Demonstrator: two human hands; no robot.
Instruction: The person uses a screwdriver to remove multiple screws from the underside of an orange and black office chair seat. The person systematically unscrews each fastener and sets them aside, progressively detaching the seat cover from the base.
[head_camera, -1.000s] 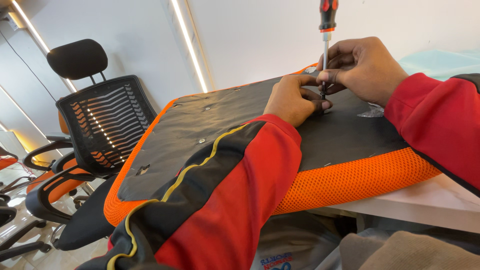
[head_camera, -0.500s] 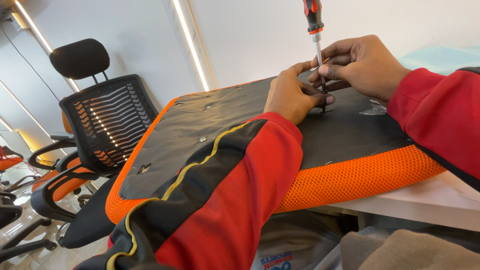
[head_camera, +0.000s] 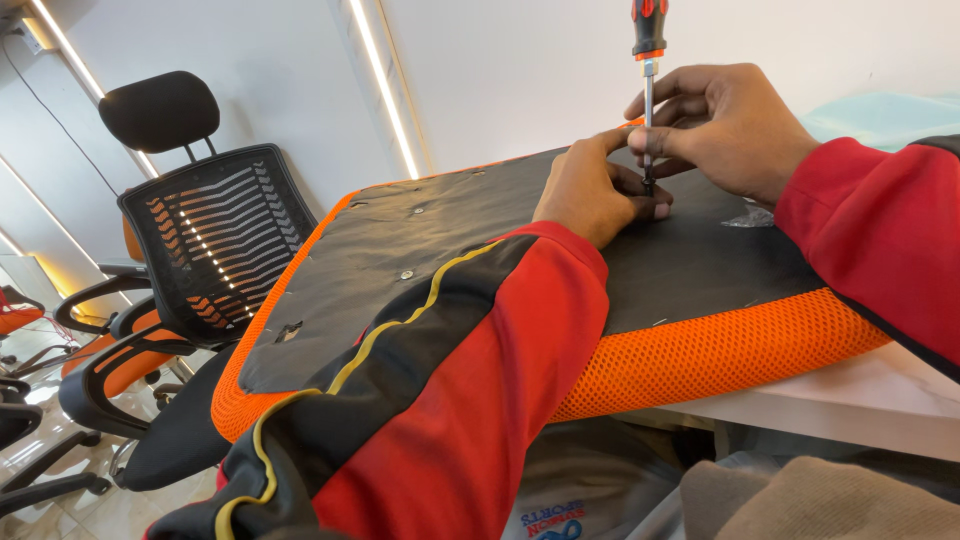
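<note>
An orange mesh seat cushion (head_camera: 700, 360) lies upside down on a white table (head_camera: 880, 400), its black underside (head_camera: 470, 240) facing up. A screwdriver (head_camera: 648, 60) with a red and black handle stands upright on that underside. My right hand (head_camera: 725, 125) pinches its metal shaft low down. My left hand (head_camera: 590, 195) rests on the black panel with fingertips closed around the tip, where a small fastener is hidden. Both arms wear red and black sleeves.
A metal insert (head_camera: 406, 275) and another (head_camera: 418, 211) sit in the black panel. A clear plastic scrap (head_camera: 745, 218) lies right of the hands. A black mesh office chair (head_camera: 205, 250) stands at left, with other chairs behind it on the tiled floor.
The screwdriver leaned left half a second ago and now stands upright again. My hands stayed at the same spot on the panel.
</note>
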